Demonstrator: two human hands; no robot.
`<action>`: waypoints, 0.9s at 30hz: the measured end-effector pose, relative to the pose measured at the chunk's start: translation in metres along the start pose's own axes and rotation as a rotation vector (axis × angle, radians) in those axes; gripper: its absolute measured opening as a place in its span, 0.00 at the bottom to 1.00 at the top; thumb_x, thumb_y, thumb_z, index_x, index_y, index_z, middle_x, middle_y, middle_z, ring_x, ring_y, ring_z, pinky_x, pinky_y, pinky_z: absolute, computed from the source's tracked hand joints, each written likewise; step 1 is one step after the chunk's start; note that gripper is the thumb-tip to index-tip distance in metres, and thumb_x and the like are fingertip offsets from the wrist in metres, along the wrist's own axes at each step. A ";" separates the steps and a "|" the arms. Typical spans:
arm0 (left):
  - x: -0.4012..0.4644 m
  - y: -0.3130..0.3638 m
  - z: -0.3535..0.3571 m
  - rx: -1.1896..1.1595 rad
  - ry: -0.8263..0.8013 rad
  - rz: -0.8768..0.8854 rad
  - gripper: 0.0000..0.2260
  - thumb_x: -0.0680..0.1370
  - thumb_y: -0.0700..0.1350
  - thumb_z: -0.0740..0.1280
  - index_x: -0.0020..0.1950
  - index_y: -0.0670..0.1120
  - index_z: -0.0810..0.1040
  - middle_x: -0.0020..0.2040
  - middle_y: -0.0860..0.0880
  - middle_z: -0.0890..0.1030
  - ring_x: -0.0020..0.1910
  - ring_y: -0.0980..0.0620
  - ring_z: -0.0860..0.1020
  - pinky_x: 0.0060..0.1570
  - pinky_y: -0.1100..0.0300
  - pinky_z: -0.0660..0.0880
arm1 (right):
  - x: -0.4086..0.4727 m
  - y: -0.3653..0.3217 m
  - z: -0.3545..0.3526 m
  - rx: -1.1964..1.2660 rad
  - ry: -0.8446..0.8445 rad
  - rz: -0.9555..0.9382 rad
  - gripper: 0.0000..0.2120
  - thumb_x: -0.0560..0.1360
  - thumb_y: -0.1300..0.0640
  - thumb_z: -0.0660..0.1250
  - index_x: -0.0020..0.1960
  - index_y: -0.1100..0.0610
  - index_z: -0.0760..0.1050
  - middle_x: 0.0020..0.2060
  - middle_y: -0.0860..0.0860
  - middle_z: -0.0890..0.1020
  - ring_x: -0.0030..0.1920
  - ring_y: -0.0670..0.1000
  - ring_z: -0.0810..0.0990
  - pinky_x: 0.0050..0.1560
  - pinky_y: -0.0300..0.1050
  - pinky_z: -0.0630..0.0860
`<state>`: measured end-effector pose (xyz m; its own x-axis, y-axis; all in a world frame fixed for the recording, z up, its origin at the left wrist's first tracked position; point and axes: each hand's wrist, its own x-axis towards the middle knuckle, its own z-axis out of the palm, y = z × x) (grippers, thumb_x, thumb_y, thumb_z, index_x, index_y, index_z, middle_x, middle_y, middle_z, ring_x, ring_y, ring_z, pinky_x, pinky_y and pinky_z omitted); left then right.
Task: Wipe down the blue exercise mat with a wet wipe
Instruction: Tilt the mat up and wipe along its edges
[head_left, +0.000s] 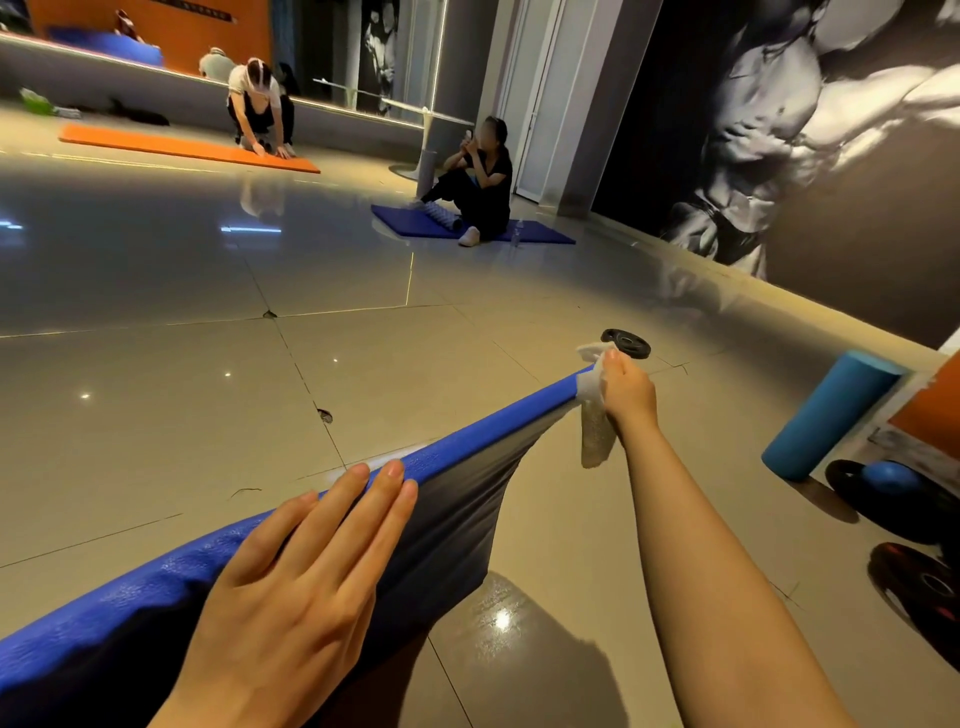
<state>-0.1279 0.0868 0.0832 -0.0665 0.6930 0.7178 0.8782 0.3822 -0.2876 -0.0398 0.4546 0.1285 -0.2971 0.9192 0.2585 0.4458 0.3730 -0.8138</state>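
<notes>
The blue exercise mat (483, 431) is lifted on edge, its rim running from the lower left up to the right, with its shaded side facing me. My left hand (291, 587) rests on the near part of the rim, fingers straight and laid over it. My right hand (626, 392) grips the white wet wipe (595, 415) at the mat's far end, pinching the wipe around the edge; part of the wipe hangs down below the hand.
Glossy tiled floor (208, 389) all around. A black weight plate (627, 343) lies just beyond my right hand. A teal foam roller (826, 421), a blue ball and weight plates (919, 582) sit at right. Two people are on mats at the back.
</notes>
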 end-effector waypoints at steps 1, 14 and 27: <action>0.000 0.000 0.000 0.002 0.002 0.001 0.27 0.70 0.40 0.68 0.70 0.43 0.73 0.71 0.47 0.73 0.69 0.48 0.69 0.70 0.54 0.58 | 0.000 0.003 -0.001 -0.005 0.018 0.014 0.20 0.85 0.51 0.49 0.59 0.58 0.77 0.53 0.55 0.79 0.52 0.54 0.75 0.49 0.44 0.69; 0.004 -0.009 0.000 0.020 0.029 0.002 0.27 0.72 0.39 0.67 0.72 0.42 0.72 0.71 0.46 0.72 0.69 0.47 0.69 0.68 0.53 0.60 | -0.115 -0.019 0.028 -0.017 -0.189 -0.871 0.19 0.83 0.53 0.52 0.70 0.52 0.72 0.67 0.45 0.74 0.72 0.45 0.67 0.75 0.42 0.59; -0.001 -0.005 0.007 0.033 0.044 -0.008 0.27 0.73 0.39 0.66 0.72 0.42 0.71 0.72 0.46 0.72 0.70 0.47 0.69 0.69 0.53 0.60 | 0.005 0.005 0.005 0.068 -0.042 -0.048 0.19 0.85 0.49 0.50 0.69 0.53 0.73 0.62 0.55 0.77 0.63 0.56 0.75 0.64 0.50 0.71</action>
<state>-0.1357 0.0880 0.0799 -0.0519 0.6630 0.7468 0.8613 0.4082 -0.3025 -0.0431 0.4607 0.1230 -0.3520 0.8940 0.2771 0.3722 0.4054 -0.8349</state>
